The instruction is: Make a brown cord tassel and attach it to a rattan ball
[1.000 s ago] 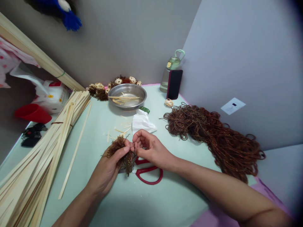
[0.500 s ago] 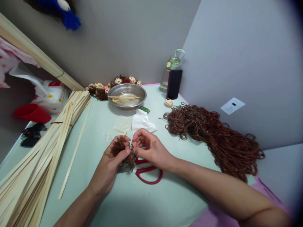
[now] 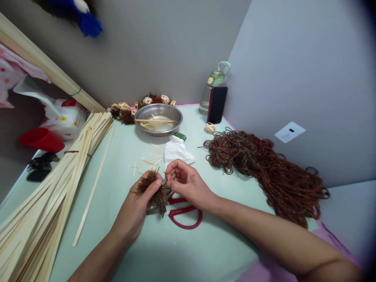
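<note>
A short brown yarn tassel [image 3: 157, 197] with frayed ends is gripped in my left hand [image 3: 133, 207], the thumb pressed across its middle. Just to the right of it, my right hand [image 3: 188, 182] is closed in a pinch on a thin dark strand of yarn [image 3: 165, 178] beside the tassel. Under both hands lies a pair of scissors with red handles [image 3: 186, 218]; the tassel and left hand hide most of the blades. A crumpled white tissue [image 3: 176, 150] rests just beyond my right hand, near scattered pale wood slivers [image 3: 149, 161].
Wood strips [image 3: 55, 184] lie in a bundle at left. A metal bowl [image 3: 158, 132] with water and strips stands at the back, before several woven balls with tassels [image 3: 123, 113]. A bottle [image 3: 205, 100], a phone [image 3: 217, 105] and loose brown yarn [image 3: 264, 168] are at right.
My left thumb has shifted over the tassel, and the tassel has turned so more loose ends hang down. The right hand stays pinched close beside it.
</note>
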Demonstrator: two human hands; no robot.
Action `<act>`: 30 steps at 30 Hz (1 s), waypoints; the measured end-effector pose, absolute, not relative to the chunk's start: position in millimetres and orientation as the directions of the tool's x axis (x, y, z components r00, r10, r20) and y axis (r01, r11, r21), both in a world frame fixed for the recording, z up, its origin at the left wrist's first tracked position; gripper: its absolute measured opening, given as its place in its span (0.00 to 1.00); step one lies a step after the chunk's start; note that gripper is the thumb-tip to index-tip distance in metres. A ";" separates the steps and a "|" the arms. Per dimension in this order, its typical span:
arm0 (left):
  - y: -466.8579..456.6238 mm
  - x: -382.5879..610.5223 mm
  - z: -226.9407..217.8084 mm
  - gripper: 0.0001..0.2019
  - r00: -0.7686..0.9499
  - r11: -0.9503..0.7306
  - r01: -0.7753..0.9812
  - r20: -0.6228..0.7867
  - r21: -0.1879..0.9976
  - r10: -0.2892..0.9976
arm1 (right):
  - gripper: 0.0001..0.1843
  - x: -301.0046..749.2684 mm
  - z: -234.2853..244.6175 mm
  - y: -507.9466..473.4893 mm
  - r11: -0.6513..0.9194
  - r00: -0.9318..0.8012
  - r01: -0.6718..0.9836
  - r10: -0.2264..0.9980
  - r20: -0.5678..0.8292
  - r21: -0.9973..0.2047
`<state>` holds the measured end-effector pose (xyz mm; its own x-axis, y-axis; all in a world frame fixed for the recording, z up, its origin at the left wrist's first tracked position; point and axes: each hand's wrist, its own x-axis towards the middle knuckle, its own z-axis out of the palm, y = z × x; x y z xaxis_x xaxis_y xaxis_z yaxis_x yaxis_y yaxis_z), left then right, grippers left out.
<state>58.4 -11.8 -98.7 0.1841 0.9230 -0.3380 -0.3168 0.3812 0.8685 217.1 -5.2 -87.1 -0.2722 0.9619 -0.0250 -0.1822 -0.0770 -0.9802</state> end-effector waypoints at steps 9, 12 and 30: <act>-14.0 57.2 -98.9 0.08 0.244 0.391 -0.255 -0.333 0.884 0.911 | 0.14 218.0 -87.7 -6.3 -0.068 -0.276 -0.156 0.961 -0.023 -0.985; -12.4 57.4 -94.6 0.08 0.213 0.399 -0.296 -0.348 0.868 0.913 | 0.14 218.1 -88.3 -6.0 -0.069 -0.284 -0.140 0.958 -0.026 -0.988; -10.6 57.2 -93.5 0.08 0.202 0.360 -0.370 -0.304 0.856 0.931 | 0.06 217.9 -95.0 -2.5 -0.064 -0.290 -0.173 0.957 -0.011 -0.983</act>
